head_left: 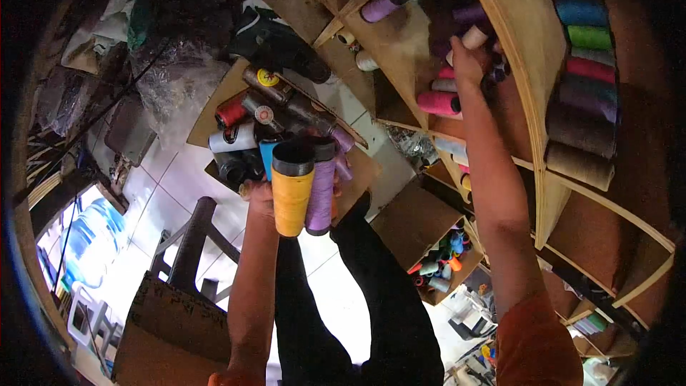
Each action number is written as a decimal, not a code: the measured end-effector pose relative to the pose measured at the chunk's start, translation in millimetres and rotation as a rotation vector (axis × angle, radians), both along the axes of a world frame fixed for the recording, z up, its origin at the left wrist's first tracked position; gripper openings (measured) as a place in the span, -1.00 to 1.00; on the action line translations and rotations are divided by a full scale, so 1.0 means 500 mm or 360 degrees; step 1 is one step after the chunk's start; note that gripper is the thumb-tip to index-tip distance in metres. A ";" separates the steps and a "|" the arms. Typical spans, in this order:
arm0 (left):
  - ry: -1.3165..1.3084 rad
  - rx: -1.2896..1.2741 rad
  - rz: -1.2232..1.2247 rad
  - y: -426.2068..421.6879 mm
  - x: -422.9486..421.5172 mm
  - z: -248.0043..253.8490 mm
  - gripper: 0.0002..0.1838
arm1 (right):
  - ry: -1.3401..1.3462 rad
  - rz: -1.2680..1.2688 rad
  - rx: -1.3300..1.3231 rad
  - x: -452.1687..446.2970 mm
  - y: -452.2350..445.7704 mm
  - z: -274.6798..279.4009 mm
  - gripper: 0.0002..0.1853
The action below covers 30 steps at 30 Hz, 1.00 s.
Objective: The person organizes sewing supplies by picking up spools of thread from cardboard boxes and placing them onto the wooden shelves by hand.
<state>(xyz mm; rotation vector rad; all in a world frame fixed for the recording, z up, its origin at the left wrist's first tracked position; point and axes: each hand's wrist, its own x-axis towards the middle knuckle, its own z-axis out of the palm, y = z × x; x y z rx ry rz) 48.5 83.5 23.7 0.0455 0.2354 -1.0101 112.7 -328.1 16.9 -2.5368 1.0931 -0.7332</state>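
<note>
My left hand (261,199) is closed at a yellow thread cone (292,204) and a purple thread cone (321,193), both upright side by side, and they hide much of its grip. Behind them is an open cardboard box (211,109) with several dark, red, white and blue spools in it. My right hand (468,63) reaches up into a wooden shelf compartment, its fingers closed around a cream thread spool (474,37). Just below that hand lies a pink thread cone (439,103); dark spools sit beside it.
Curved wooden shelf dividers (525,64) frame the right arm. Several coloured cones (586,39) fill the compartment at far right. A lower box (446,271) holds small spools. At left are plastic wrapping (175,86), a chair (189,250) and a large blue bottle (96,232).
</note>
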 end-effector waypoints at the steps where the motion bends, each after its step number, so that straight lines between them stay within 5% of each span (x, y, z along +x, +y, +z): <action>1: -0.0047 0.0055 -0.0004 0.003 0.000 -0.003 -0.07 | 0.0154 -0.0072 0.0080 0.001 -0.013 -0.011 -0.32; 10: -0.0240 0.0328 -0.0019 0.083 -0.054 -0.175 -0.14 | 0.0795 -0.0149 -0.0002 0.020 -0.018 -0.027 -0.32; 15: -0.0169 0.0342 -0.0004 0.094 -0.065 -0.192 -0.15 | 0.0835 0.0146 -0.0202 0.001 -0.024 -0.044 -0.38; 21: -0.0142 0.0347 0.0004 0.114 -0.053 -0.191 -0.17 | 0.1001 -0.0107 -0.0030 0.018 0.000 -0.001 -0.35; 24: -0.0118 0.0348 0.0032 0.114 -0.055 -0.193 -0.17 | 0.0304 -0.0009 0.0085 0.000 -0.022 0.020 -0.43; 25: -0.0107 0.0345 0.0038 0.111 -0.058 -0.194 -0.17 | 0.0295 0.0075 0.0553 -0.005 -0.038 0.035 -0.35; 30: -0.0067 0.0327 0.0084 0.100 -0.064 -0.192 -0.18 | -0.0379 -0.0029 0.1304 -0.033 0.080 0.090 -0.22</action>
